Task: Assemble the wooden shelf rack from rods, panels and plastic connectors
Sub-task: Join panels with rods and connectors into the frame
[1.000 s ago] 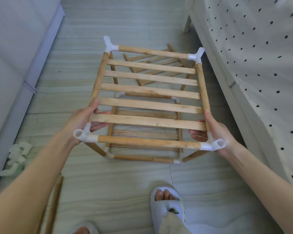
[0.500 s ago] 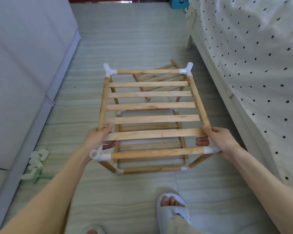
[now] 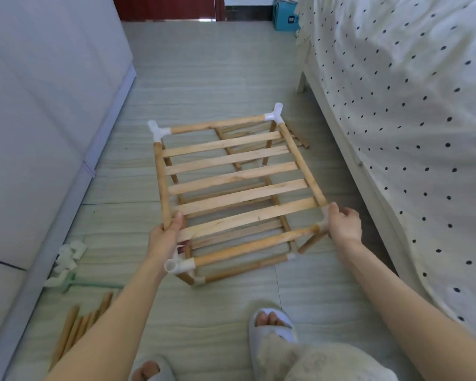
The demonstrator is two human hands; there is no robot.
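The wooden shelf rack [image 3: 237,177] stands on the floor, two slatted tiers joined by rods and white plastic connectors [image 3: 160,130]. Its top tier is turned so the far right corner [image 3: 274,114] sits higher in view. My left hand [image 3: 166,236] grips the left side rod near the front left connector [image 3: 177,265]. My right hand [image 3: 342,222] holds the front right corner, covering its connector. A spare slatted panel [image 3: 297,138] lies on the floor behind the rack, mostly hidden.
Loose white connectors [image 3: 68,258] and a green strap lie at the left by the grey cabinet [image 3: 39,119]. Several loose rods [image 3: 77,325] lie at the front left. A bed with a dotted cover [image 3: 410,119] runs along the right. My slippered feet [image 3: 271,324] are below.
The rack has moved away from me and lower toward the floor, and has rotated slightly anticlockwise. Both hands have stayed on its front corners.
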